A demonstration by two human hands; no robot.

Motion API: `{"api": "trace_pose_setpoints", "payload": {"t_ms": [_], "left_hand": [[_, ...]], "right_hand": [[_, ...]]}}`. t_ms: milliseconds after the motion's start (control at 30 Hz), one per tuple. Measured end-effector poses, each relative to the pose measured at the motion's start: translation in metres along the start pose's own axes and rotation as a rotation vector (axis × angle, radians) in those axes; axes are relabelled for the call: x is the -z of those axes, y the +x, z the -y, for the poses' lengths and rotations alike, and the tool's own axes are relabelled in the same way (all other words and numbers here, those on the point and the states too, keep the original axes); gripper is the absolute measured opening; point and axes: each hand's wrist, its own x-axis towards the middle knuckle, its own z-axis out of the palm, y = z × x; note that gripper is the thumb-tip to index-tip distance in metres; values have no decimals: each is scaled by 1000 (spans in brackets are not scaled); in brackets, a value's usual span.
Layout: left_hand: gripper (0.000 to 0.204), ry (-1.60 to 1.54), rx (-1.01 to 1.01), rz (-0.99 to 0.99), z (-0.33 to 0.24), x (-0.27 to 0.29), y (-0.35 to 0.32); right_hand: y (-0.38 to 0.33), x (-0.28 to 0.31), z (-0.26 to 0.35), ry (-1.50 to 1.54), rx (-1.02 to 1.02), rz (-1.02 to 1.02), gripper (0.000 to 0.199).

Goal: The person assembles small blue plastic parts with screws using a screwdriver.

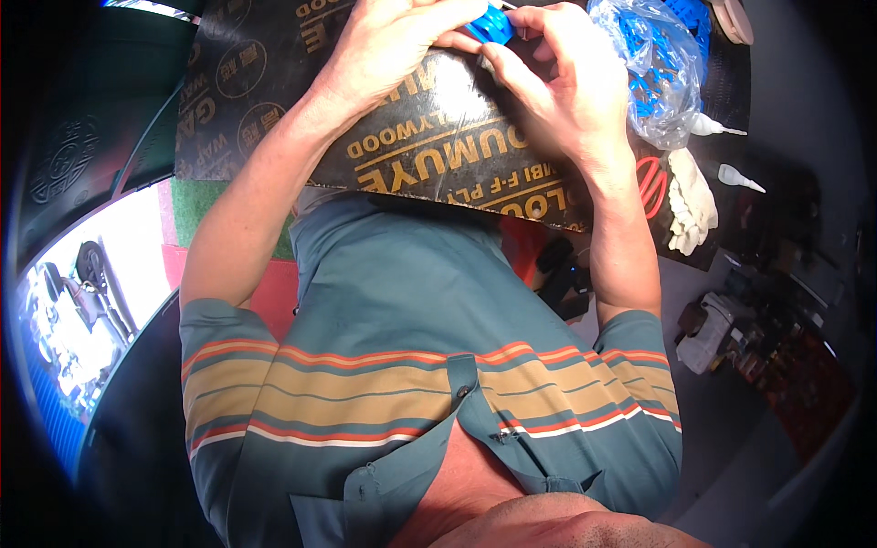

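A small blue plastic part sits at the far edge of the view, between my two hands. My left hand is closed around its left side. From the right, my right hand reaches in with fingers curled and fingertips at the part's edge. Whatever tiny piece those fingertips may pinch is too small to name. Just right of my right hand lies a clear plastic bag with several blue plastic pieces in it.
The black printed plywood board forms the worktop. Along its right side are red-handled scissors, white gloves, a white nozzle bottle and another nozzle. A green and red floor covering shows at left.
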Motion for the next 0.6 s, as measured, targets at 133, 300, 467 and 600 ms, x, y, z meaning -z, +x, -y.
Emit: {"api": "trace_pose_setpoints", "payload": {"t_ms": [133, 300, 467, 600], "left_hand": [[20, -57, -20, 7, 4, 2, 0], [14, -103, -18, -33, 11, 5, -1], [14, -201, -36, 26, 10, 5, -5], [18, -175, 22, 19, 5, 0, -4]], "right_hand": [[1, 0, 2, -36, 15, -22, 30], [0, -1, 1, 2, 9, -37, 33], [-2, -2, -1, 85, -44, -22, 35], [-2, -4, -1, -4, 3, -76, 31]]}}
